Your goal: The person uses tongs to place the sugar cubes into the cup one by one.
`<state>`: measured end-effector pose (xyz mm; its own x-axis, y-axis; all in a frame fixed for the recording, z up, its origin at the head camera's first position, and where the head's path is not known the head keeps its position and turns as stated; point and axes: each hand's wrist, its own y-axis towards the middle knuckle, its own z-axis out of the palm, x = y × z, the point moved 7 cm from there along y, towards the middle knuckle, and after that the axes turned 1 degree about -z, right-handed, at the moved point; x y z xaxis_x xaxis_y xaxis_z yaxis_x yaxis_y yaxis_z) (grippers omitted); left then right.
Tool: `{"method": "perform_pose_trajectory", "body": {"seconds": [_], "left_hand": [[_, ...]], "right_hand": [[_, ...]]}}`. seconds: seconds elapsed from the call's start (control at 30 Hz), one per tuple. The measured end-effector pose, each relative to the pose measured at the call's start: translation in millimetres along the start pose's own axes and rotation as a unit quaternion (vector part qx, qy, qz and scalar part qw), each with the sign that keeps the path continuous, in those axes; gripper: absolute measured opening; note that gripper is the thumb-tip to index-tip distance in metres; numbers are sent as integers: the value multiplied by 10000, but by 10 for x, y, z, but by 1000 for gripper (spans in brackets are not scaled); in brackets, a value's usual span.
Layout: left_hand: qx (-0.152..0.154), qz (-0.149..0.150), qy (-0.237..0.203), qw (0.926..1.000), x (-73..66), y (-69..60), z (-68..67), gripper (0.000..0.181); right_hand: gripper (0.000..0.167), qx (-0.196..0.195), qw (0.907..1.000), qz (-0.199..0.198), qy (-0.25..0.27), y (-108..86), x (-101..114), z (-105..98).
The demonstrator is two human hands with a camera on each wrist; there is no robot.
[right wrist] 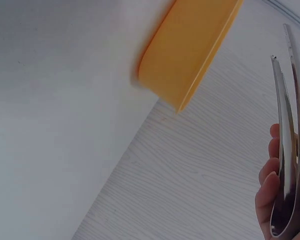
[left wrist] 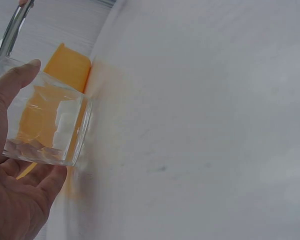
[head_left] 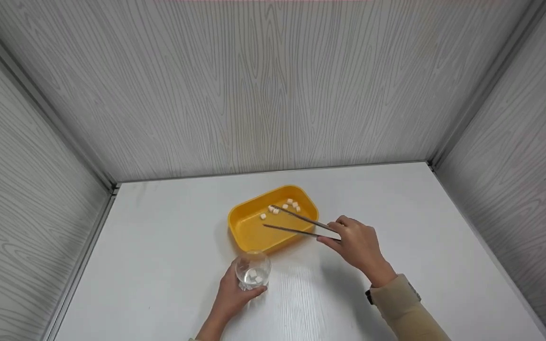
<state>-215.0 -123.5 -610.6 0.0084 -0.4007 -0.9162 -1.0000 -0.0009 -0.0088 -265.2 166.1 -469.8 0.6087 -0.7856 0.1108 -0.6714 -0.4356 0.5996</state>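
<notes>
My left hand grips a clear glass that stands in front of the tray, thumb on one side and fingers on the other. A few white cubes lie inside the glass. My right hand holds metal tongs, whose two arms are spread apart over the yellow tray. Several small white cubes are scattered in the tray, mostly at its far right. One tong tip is close to a cube; whether they touch I cannot tell. In the right wrist view the tongs show between thumb and fingers.
The white tabletop carries the tray and the glass. A grey wood-grain panel rises behind it, with side panels at left and right.
</notes>
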Motion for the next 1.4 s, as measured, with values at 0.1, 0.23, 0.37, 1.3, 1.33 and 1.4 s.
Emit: {"method": "perform_pose_trajectory", "body": {"seconds": [0.1,0.23,0.37,1.3,1.33,1.4], "left_hand": [[-13,49,-8,10000,-5,-2,-4,100],[-30,115,-27,9999,-13,0,-12,100],[-24,167,-22,9999,-18,-2,-13,100],[-48,207,2,9998,-41,-25,-15,99],[-50,232,4,9997,-43,-26,-15,98],[-55,267,-12,9996,-48,-32,-18,98]], "right_hand": [[36,99,9999,115,-44,36,-51,49],[38,235,9994,234,-135,96,-115,98],[42,363,9985,333,-222,153,-174,129],[33,1237,9866,623,-857,365,-216,438],[32,1264,9865,636,-820,376,-214,462],[32,1336,9857,662,-782,394,-212,511]]}}
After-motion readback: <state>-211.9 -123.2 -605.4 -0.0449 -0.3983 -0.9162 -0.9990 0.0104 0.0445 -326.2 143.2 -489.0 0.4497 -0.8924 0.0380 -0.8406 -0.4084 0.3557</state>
